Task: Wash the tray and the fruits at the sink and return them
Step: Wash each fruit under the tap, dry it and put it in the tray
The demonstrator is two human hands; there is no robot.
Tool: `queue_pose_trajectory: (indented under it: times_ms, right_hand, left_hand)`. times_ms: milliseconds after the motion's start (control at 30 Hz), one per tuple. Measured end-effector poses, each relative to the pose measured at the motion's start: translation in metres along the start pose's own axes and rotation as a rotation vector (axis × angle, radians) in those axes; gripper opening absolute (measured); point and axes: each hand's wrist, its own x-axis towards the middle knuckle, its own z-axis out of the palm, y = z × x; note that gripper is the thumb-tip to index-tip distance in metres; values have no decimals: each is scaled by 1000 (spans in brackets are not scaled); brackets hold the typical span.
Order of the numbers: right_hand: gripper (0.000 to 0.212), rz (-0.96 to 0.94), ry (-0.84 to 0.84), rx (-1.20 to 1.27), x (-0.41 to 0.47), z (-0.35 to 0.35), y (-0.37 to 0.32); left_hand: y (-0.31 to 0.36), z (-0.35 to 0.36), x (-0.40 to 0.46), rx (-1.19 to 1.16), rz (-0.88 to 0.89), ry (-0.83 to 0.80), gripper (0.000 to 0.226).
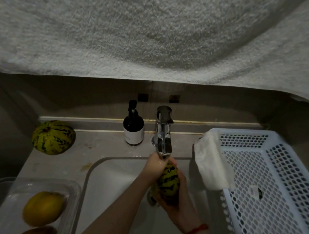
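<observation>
In the clear tray (72, 199) on the bench lie two yellow fruits (43, 208). Over the sink (117, 170), both hands wash a striped melon (169, 177) under the tap (164, 137): right hand (176, 205) cups it beneath, left hand (153, 167) grips on top. Next probably comes setting it beside the washed-looking melon on the bench (53, 137).

Shiny chrome metal tap (162, 134); glossy dark bottle (134, 123) with matt label; perforated white plastic basket (268, 186); clear plastic tray (73, 194); rough terry cloth (140, 29) overhead; wet-looking striped melon (53, 137) rind
</observation>
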Motion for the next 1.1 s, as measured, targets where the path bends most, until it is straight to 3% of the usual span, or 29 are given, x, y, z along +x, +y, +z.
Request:
queue_pose_trajectory:
  times_ms: [133, 233, 300, 433, 467, 533, 600, 667, 800, 900, 1000, 1100]
  right_hand:
    - [47, -5, 70, 86, 6, 5, 11]
    - [49, -123, 52, 22, 9, 9, 16]
    - [53, -230, -22, -114, 10, 8, 15]
    - [69, -427, -106, -621, 17, 0, 9]
    - [70, -433, -127, -674, 19, -2, 8]
    - [71, -411, -196, -607, 23, -3, 5]
    - [68, -329, -244, -377, 27, 0, 1]
    - [56, -270, -203, -298, 31, 6, -6]
    - [17, -237, 108, -525, 52, 29, -12]
    - [13, -213, 248, -588, 70, 36, -6]
    - [14, -338, 293, -654, 73, 37, 2]
    - [26, -512, 195, -892, 65, 34, 5]
  left_hand:
    - [-13, 5, -14, -90, 39, 158, 24]
    - [-19, 3, -30, -296, 52, 271, 8]
    - [-19, -4, -33, -459, -30, 251, 17]
    - [-9, -25, -32, -736, -446, -132, 47]
    - [-9, -27, -31, -751, -491, -160, 51]
    - [-12, -28, -28, -751, -511, -106, 58]
    - [-17, -27, -27, -723, -518, -11, 63]
    - [-20, -25, -30, -766, -548, 13, 62]
    - [-22, -23, -36, -876, -574, -12, 67]
    - [-21, -26, -33, -847, -575, 54, 69]
    - [-19, -36, -29, -711, -579, 128, 65]
    - [-22, -41, -31, -657, -517, 106, 61]
